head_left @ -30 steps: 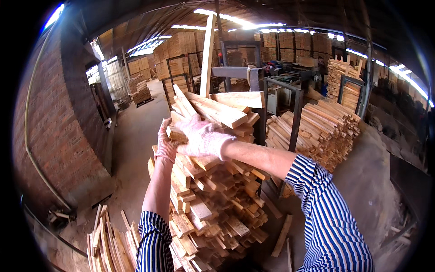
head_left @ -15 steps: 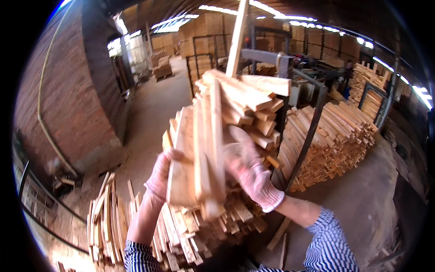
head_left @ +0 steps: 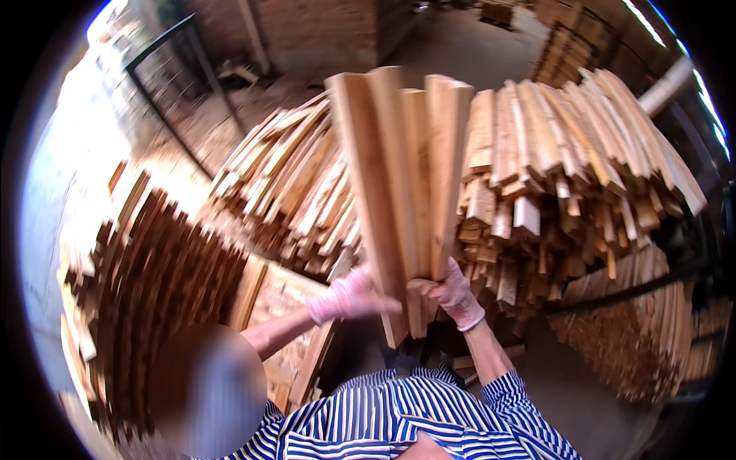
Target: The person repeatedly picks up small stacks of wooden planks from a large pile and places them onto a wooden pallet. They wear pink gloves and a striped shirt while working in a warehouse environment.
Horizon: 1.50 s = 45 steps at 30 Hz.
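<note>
Several long, pale wooden strips [head_left: 377,192] stand upright in front of me, spread like a fan at their upper ends. My right hand [head_left: 452,295], in a pinkish knit glove, is wrapped round the lower part of the strips, its thumb across their near side. My left hand [head_left: 353,296], in a matching glove, lies at the lower part of the leftmost strip. Its fingers are stretched out across the wood, slightly blurred, and do not wrap round it.
Behind the strips lie two heaps of wooden strips, a left heap [head_left: 284,172] and a right heap [head_left: 567,138]. A dark stack [head_left: 165,284] stands at near left. Another pile [head_left: 632,322] sits at right behind a dark metal bar [head_left: 625,294]. A metal frame [head_left: 161,46] rises at far left.
My view has swung left and down. The strips have come away from the tall heap and now stand upright nearer my body. My left hand's grip has loosened; my right hand has closed round them.
</note>
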Each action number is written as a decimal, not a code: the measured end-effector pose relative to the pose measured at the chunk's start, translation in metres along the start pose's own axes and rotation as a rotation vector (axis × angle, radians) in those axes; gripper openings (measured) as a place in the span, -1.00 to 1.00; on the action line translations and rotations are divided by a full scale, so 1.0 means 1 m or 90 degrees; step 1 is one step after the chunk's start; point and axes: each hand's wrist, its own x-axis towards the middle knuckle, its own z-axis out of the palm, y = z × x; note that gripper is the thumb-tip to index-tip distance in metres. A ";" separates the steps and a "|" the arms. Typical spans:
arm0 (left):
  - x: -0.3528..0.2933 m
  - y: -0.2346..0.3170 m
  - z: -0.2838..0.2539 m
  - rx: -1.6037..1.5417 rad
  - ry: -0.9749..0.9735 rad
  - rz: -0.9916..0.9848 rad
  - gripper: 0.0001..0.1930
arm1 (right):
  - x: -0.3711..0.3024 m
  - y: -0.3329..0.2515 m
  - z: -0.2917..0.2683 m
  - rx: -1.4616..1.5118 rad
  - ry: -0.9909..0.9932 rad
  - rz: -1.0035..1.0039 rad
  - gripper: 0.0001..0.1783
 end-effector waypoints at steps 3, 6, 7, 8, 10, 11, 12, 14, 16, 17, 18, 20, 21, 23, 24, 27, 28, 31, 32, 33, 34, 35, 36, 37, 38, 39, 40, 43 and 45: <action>-0.056 -0.018 -0.067 -0.374 0.307 0.008 -0.34 | 0.053 0.004 0.102 -0.236 -0.095 0.085 -0.03; -0.105 -0.021 -0.081 -0.136 0.562 0.137 -0.46 | 0.089 0.029 0.172 -0.142 -0.197 0.144 0.06; -0.125 -0.020 -0.085 -0.111 0.603 0.115 -0.54 | 0.103 0.033 0.194 -0.174 -0.239 0.146 0.05; -0.147 -0.021 -0.089 -0.074 0.635 0.115 -0.57 | 0.111 0.042 0.217 -0.099 -0.279 0.160 0.05; -0.181 -0.029 -0.098 -0.010 0.687 0.117 -0.63 | 0.125 0.071 0.257 0.040 -0.350 0.199 0.04; -0.203 -0.029 -0.101 0.101 0.683 0.058 -0.60 | 0.130 0.085 0.277 0.109 -0.383 0.225 0.04; -0.234 -0.052 -0.109 0.224 0.691 0.022 -0.51 | 0.132 0.092 0.303 0.110 -0.413 0.263 0.00; -0.278 -0.129 -0.131 0.458 0.663 -0.049 -0.33 | 0.138 0.147 0.340 -0.027 -0.464 0.199 -0.05; -0.344 -0.194 -0.124 0.473 0.673 -0.085 -0.36 | 0.118 0.171 0.385 -0.225 -0.550 0.188 0.02; -0.350 -0.218 -0.128 0.442 0.677 -0.091 -0.38 | 0.112 0.209 0.397 -0.296 -0.578 0.214 0.04; -0.352 -0.243 -0.135 0.410 0.681 -0.095 -0.41 | 0.107 0.245 0.407 -0.340 -0.587 0.212 0.00; -0.336 -0.271 -0.157 0.271 0.664 -0.063 -0.44 | 0.119 0.313 0.412 -0.442 -0.578 0.204 -0.09; -0.351 -0.273 -0.155 0.164 0.676 -0.065 -0.46 | 0.118 0.306 0.430 -0.388 -0.620 0.221 -0.17; -0.336 -0.265 -0.181 -0.001 0.678 0.020 -0.53 | 0.135 0.355 0.426 -0.252 -0.543 0.069 -0.33; -0.364 -0.265 -0.171 -0.032 0.731 0.029 -0.56 | 0.117 0.339 0.449 -0.247 -0.589 0.150 -0.22; -0.379 -0.288 -0.185 0.086 0.836 0.168 -0.63 | 0.132 0.341 0.463 -0.457 -0.659 0.164 0.02; -0.434 -0.323 -0.157 0.087 0.883 0.254 -0.63 | 0.106 0.311 0.495 -0.484 -0.767 0.140 0.13; -0.495 -0.362 -0.128 -0.391 0.927 0.439 -0.58 | 0.041 0.296 0.515 -0.323 -0.642 -0.007 0.25; -0.478 -0.361 -0.137 -0.449 1.025 0.348 -0.52 | 0.032 0.307 0.511 -0.272 -0.524 -0.090 0.28; -0.479 -0.356 -0.128 -0.512 1.140 0.227 -0.47 | 0.014 0.298 0.518 -0.182 -0.552 0.038 0.25; -0.477 -0.347 -0.123 -0.585 1.225 0.114 -0.41 | 0.000 0.289 0.524 -0.102 -0.552 0.162 0.22; -0.519 -0.360 -0.087 -0.547 1.269 0.027 -0.39 | -0.031 0.283 0.541 -0.080 -0.571 0.220 0.21; -0.532 -0.354 -0.084 -0.520 1.264 -0.054 -0.37 | -0.041 0.293 0.551 -0.082 -0.553 0.270 0.20; -0.545 -0.347 -0.071 -0.536 1.266 -0.138 -0.31 | -0.059 0.300 0.558 -0.113 -0.556 0.290 0.20; -0.542 -0.322 -0.074 -0.554 1.245 -0.209 -0.23 | -0.067 0.312 0.561 -0.158 -0.544 0.301 0.21; -0.573 -0.322 -0.053 -0.594 1.243 -0.158 -0.20 | -0.090 0.317 0.574 -0.141 -0.545 0.327 0.18; -0.603 -0.331 -0.043 -0.634 1.217 -0.103 -0.15 | -0.108 0.334 0.588 -0.129 -0.515 0.296 0.16; -0.696 -0.350 -0.001 -0.736 1.250 -0.133 -0.10 | -0.153 0.348 0.636 -0.303 -0.583 0.312 0.07; -0.773 -0.373 0.042 -0.741 1.275 -0.131 -0.07 | -0.188 0.333 0.690 -0.392 -0.645 0.330 0.02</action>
